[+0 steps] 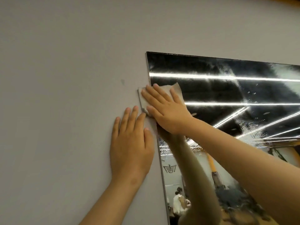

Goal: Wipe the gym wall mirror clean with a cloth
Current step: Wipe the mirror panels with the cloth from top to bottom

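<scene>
Head view: the gym wall mirror (227, 95) sat on a plain grey wall (65, 70), w/ its upper-left corner in shot. The cloth (142, 99), a beige folded piece, lay across the mirror's left edge just below that corner, partly on the glass and partly on the paint.

The right hand (167, 109) lay flat on top of the cloth, fingers straight and spread, pressing it to the surface. It had no curl round the fabric. One cloth corner stuck up past the fingertips on the glass side.

The left hand (131, 143) was flat on the wall just left of the mirror edge, fingers straight and close together, holding nothing. Its index tip was right by the cloth's lower corner; couldn't tell if they touched. The thumb pointed up beside the mirror's edge.

The glass showed streaky, misty smears, esp. at upper right. Reflected in it: bright ceiling light strips (211, 77), the right forearm's reflection (191, 168) and, low down, a blurred person in white (178, 200). A pale logo (169, 168) showed near the left edge. A small dark mark (122, 82) sat on the wall, left of the cloth.
</scene>
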### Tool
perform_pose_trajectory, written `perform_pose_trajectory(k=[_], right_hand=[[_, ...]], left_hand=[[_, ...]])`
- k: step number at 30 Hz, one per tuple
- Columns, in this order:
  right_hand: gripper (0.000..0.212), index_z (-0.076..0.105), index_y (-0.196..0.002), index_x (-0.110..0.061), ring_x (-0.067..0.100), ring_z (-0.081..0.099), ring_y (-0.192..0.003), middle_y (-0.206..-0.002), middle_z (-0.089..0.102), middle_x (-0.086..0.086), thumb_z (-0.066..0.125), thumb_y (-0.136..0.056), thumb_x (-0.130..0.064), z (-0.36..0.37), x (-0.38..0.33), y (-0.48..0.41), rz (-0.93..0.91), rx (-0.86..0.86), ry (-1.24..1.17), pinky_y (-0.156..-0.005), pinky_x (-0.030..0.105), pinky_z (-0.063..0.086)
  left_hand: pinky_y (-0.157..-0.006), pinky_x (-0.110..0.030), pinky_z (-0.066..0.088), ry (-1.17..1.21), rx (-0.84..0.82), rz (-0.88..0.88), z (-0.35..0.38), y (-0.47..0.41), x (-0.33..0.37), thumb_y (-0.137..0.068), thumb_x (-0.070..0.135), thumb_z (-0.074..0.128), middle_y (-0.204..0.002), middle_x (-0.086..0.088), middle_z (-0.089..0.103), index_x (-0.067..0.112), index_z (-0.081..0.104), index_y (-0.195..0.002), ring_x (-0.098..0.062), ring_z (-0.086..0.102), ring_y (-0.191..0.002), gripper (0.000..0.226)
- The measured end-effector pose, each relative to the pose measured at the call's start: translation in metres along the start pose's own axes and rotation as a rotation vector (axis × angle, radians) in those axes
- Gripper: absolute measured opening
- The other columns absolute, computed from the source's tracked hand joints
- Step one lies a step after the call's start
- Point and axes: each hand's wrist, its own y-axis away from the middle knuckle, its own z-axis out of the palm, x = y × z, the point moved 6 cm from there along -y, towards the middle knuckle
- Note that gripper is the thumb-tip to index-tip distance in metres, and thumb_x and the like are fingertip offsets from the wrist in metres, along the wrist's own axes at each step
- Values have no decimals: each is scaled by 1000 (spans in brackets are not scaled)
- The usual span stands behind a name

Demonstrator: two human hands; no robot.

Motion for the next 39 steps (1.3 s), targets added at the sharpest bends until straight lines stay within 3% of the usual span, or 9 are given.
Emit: perform_pose_trajectory(k=[2,5,9,13,17,21,25,30,39], right_hand=[[61,-4,-156,-33,2,-26,-146,-163,-14,-14,1,-98,-52,10,-8,47,-30,22,-5,-117,36,-23],[58,4,-158,-31,5,-13,-151,-165,-4,-11,9,-103,-49,25,-7,101,-64,61,18,-121,41,-10],[57,-2,-155,-37,2,-15,-149,-164,-6,-15,9,-102,-53,17,22,97,-91,28,3,-121,37,-12],[58,-11,-148,-44,-8,-27,-141,-161,-16,-20,1,-93,-60,-5,86,69,191,25,-62,-121,38,-14],[56,-12,-156,-32,5,-23,-148,-164,-19,-11,11,-106,-43,-4,80,60,407,13,-10,-121,42,-16],[57,-11,-156,-31,8,-25,-148,-163,-20,-10,6,-104,-46,15,-2,65,199,77,14,-120,42,-18],[59,12,-159,-28,12,-10,-152,-167,1,-6,13,-102,-46,32,-34,84,35,119,27,-121,45,-12],[58,19,-158,-27,12,-1,-153,-166,11,-5,19,-103,-45,33,-19,111,-67,94,13,-122,42,-9],[58,-7,-153,-37,4,-17,-149,-163,-12,-14,3,-99,-54,12,99,146,103,43,49,-123,43,-8]], left_hand=[[-124,-30,2,46,5,-24,-1,0,-2,-94,44,6,-161,3,28,19,36,-152,-10,14,-151,70],[-123,-26,0,67,10,-38,-2,0,-3,-93,44,8,-161,4,28,19,38,-151,-8,14,-151,70],[-122,-25,-5,32,-15,-27,0,0,-3,-96,40,18,-163,5,24,20,35,-153,-8,10,-151,62],[-121,-23,-8,18,-18,-20,0,0,-3,-93,46,12,-163,6,21,21,33,-154,-7,8,-152,68],[-120,-19,-9,47,-4,-25,-1,-1,-4,-88,51,9,-162,7,25,23,39,-151,-7,11,-151,74],[-120,-22,-4,73,17,-20,-3,-1,-2,-91,50,12,-160,3,31,20,45,-148,-10,17,-151,71],[-122,-29,5,99,22,-24,-4,-1,-4,-95,46,12,-157,-2,38,14,47,-146,-14,23,-149,70],[-123,-37,7,-14,-26,12,0,-1,0,-98,43,14,-158,-5,35,13,44,-148,-19,22,-150,65],[-122,-29,-9,-164,-126,-22,8,47,18,-99,45,9,-165,-3,13,13,18,-157,-15,5,-153,67]])
